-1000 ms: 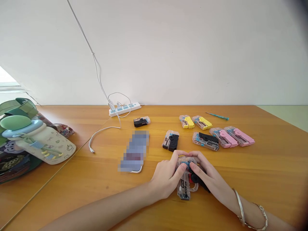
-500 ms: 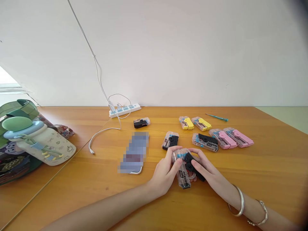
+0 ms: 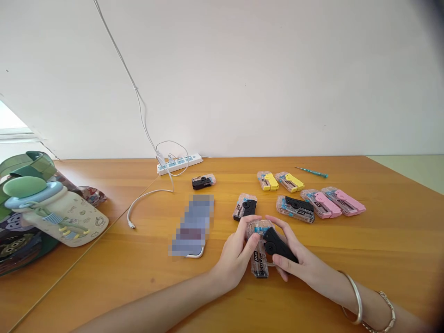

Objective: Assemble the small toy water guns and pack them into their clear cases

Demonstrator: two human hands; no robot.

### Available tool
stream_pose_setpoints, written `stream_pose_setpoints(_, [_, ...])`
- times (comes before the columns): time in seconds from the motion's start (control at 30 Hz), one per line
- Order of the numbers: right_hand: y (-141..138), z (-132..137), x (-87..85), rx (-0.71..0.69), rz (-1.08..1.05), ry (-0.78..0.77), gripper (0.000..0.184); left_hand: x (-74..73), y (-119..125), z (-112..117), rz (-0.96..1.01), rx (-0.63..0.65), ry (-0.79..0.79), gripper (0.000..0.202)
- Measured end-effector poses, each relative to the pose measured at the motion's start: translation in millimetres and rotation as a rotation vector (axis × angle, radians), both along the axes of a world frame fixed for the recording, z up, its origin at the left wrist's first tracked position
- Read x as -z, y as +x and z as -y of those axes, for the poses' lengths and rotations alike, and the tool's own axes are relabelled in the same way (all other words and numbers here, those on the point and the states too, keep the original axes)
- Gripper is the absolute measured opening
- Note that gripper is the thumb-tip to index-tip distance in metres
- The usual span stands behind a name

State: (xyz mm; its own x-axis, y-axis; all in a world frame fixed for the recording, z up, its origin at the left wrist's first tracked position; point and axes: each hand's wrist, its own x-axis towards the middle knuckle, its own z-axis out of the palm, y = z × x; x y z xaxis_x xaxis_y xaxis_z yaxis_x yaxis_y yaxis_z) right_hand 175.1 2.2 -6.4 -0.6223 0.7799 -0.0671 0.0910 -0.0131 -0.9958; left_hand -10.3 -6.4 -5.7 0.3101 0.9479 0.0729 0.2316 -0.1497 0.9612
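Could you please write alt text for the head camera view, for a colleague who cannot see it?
The left hand holds a clear plastic packet while the right hand grasps its black part, over a wooden table. Similar black packets, yellow packets and pink packets lie beyond.

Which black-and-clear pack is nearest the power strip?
The black pack at the back, left of the others, closest to the power strip. The other loose black packs lie further right: one just beyond the left hand, one beside the pink packs.

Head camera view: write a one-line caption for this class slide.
Left hand grips a clear plastic pack, right hand its black piece, near yellow packs and pink packs on a wooden table.
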Motion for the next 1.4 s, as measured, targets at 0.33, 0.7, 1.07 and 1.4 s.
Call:
stream_pose_setpoints(0.33, [-2.0, 0.2, -0.9, -0.016, -0.02, -0.098, 0.078, 0.6, 1.5, 0.4, -0.012, -0.005, 0.042, 0.03])
stream_pose_setpoints(0.7, [-8.2, 14.2, -2.4, 0.045, 0.013, -0.019, 0.068, 3.5, 0.7, 1.4, -0.195, -0.005, 0.07, 0.033])
stream_pose_setpoints(1.07, [-8.7, 11.0, 3.8, 0.065, 0.037, 0.123, 0.073, 0.7, 0.8, 2.3, -0.088, -0.028, 0.027, 0.034])
stream_pose_setpoints(1.4, [-14.6, 13.9, 14.6, 0.215, 0.169, 0.327, 0.084, 0.0, 2.8, -0.4, 0.205, -0.081, -0.045, 0.038])
